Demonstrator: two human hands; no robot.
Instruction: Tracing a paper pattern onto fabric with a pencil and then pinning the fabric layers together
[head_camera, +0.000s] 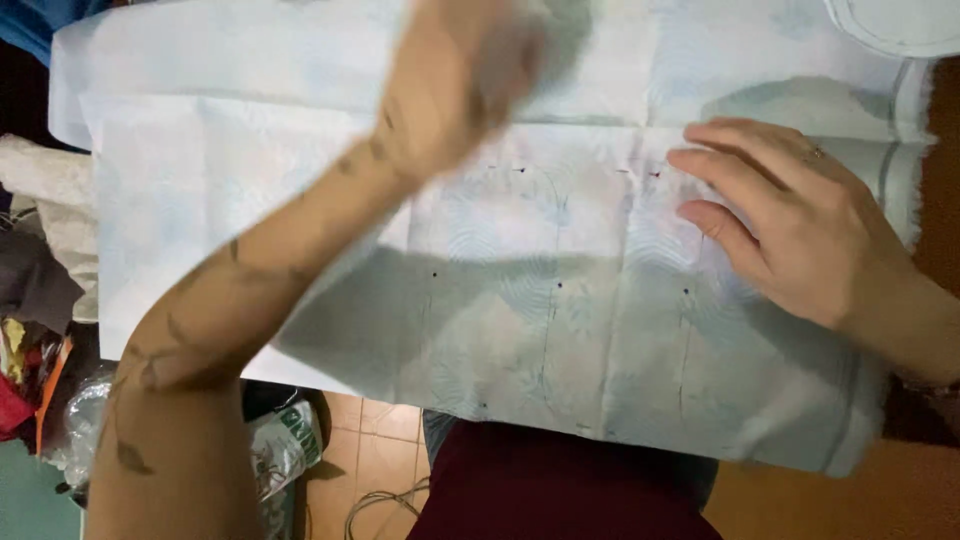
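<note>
Right hand: our right hand (775, 215) lies flat and open, palm down, fingers spread a little and pointing left; it presses on the pale fabric and grips nothing. A ring shows on one finger.
Left hand: our left hand (455, 75) is raised over the upper middle of the cloth, blurred by motion; we cannot tell how far it is open or whether it has hold of anything. The forearm crosses the cloth diagonally from the lower left and casts a wide shadow.
Fabric: the pale fabric (560, 300) is spread flat across the work surface, filling most of the view, its near edge hanging toward our lap. It is bluish white with a faint leafy pattern, fold creases, small dark dots and thin drawn lines.
Upper right: a round white object (900, 25) rests on the cloth's far corner, mostly cut off.
Left side: a heap of mixed cloth scraps (35, 300) sits beside the surface.
Below: a tiled floor (375, 450) with a plastic bag (285, 440).
</note>
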